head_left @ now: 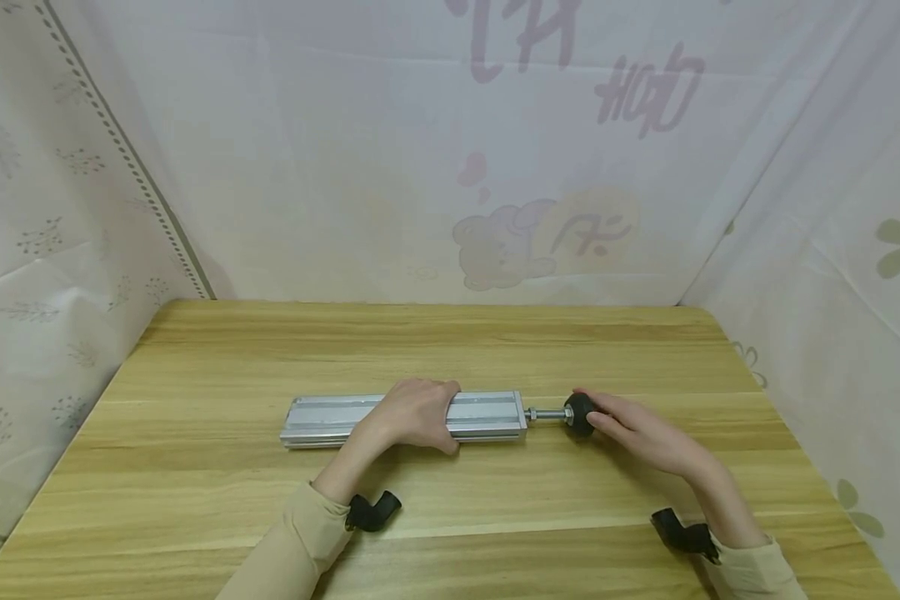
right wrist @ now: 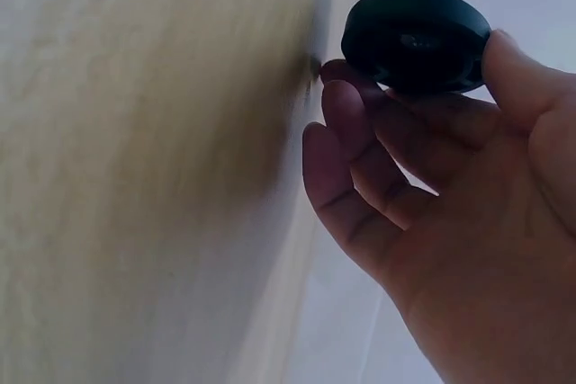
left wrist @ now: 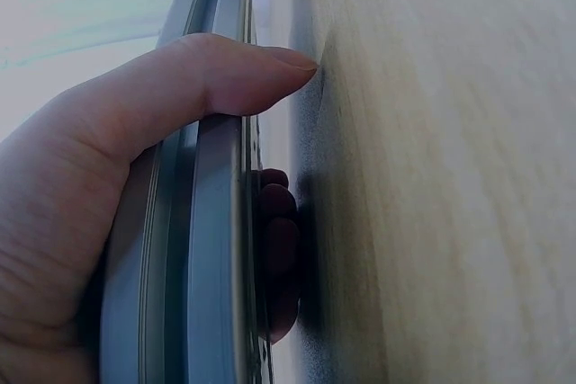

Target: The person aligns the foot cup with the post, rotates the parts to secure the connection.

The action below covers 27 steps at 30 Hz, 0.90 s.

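A silver aluminium profile (head_left: pixel 487 417) with grooved sides lies lengthwise across the middle of the table. My left hand (head_left: pixel 417 414) grips it from above, right of its centre. In the left wrist view the thumb (left wrist: pixel 243 78) crosses the grooved side, and the other fingertips (left wrist: pixel 281 249) curl under its lower edge. A threaded rod (head_left: pixel 549 414) with nuts sticks out of the right end plate and bears a round black levelling foot (head_left: pixel 579 414). My right hand (head_left: pixel 641 429) pinches the foot's rim between thumb and fingers, as the right wrist view shows at the foot (right wrist: pixel 416 38).
The wood-grain table (head_left: pixel 450 350) has rounded far corners. Behind it hangs a printed pale cloth (head_left: pixel 345 167), with patterned cloths at the left and right sides. Black curved mounts (head_left: pixel 375 511) stick out from both wrists, close over the table.
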Tool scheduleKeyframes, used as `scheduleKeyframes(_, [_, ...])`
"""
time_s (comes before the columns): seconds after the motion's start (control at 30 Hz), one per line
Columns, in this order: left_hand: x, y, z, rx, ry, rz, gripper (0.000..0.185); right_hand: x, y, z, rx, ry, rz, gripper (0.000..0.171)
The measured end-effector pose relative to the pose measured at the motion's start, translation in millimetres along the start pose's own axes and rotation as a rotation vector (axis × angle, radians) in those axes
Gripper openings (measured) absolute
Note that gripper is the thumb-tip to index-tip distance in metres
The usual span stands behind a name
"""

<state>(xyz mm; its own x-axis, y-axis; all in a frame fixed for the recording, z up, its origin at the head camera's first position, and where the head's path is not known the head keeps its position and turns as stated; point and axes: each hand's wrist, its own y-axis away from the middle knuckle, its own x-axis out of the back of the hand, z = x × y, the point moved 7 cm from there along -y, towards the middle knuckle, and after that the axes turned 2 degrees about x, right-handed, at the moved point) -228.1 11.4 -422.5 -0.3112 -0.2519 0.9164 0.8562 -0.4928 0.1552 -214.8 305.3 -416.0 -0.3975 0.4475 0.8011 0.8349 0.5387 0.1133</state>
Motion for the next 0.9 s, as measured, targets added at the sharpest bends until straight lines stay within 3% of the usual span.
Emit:
scheduleKeyframes(0.37, [-0.1, 0.4, 0.1, 0.0, -0.004, 0.002, 0.041, 1, 1, -2, -0.017, -0.046, 0.012, 0.056])
scheduleKeyframes(0.5, [-0.1, 0.3, 0.5, 0.0, 0.004, 0.001, 0.042, 4, 0, -2, 0.001, -0.091, 0.065, 0.068])
scheduleKeyframes(0.63, [0.4, 0.3, 0.7, 0.0, 0.008, 0.001, 0.043, 7, -4, -8, 0.071, -0.027, 0.143, 0.08])
scheduleKeyframes(0.9, [0.2, 0.5, 0.0, -0.002, 0.007, 0.003, 0.043, 6, -7, -14, 0.15, 0.044, 0.22, 0.072])
